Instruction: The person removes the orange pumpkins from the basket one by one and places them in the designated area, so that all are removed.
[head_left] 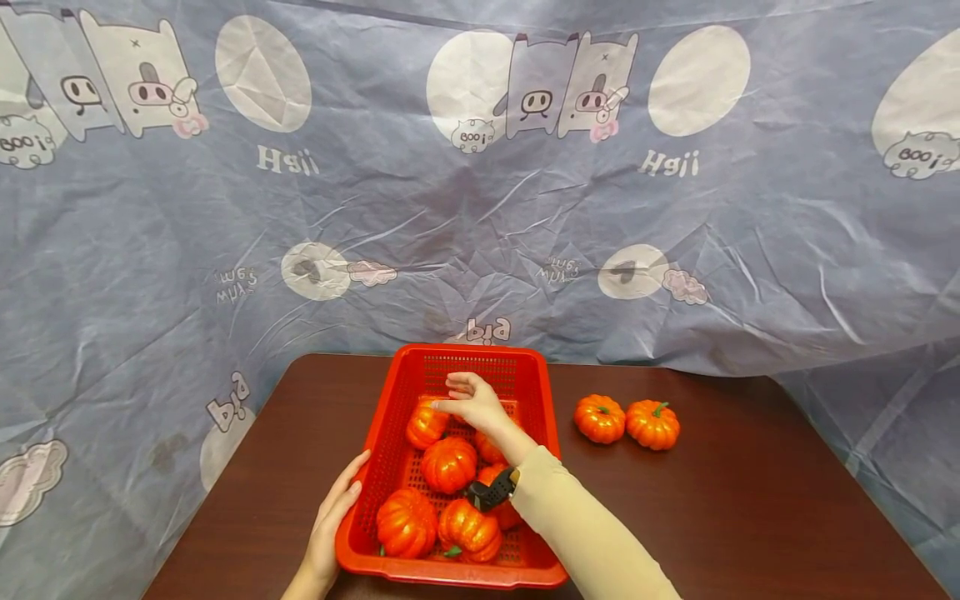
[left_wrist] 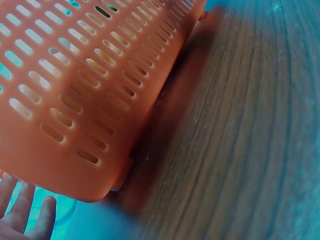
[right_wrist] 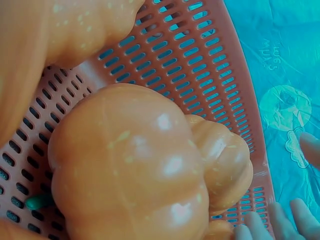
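Note:
A red plastic basket [head_left: 450, 571] with slotted walls stands on the table, holding several small orange pumpkins [head_left: 448, 465]. My left hand [head_left: 330, 518] rests along the basket's left side, fingers extended; in the left wrist view its fingers [left_wrist: 22, 207] show by the basket's corner. Over the basket's far half, my right hand [head_left: 477, 407] reaches in with loosely bent fingers, overlapping a far-left pumpkin [head_left: 425, 427]. Between its thumb and fingers nothing shows in the right wrist view, where a large pumpkin [right_wrist: 125, 160] fills the middle. My right forearm hides part of the basket's right side.
Two more pumpkins, one [head_left: 599, 418] beside another [head_left: 653, 425], sit on the dark brown table [head_left: 720, 508] to the right of the basket. A printed grey-blue cloth [head_left: 465, 217] hangs behind the table and along both sides.

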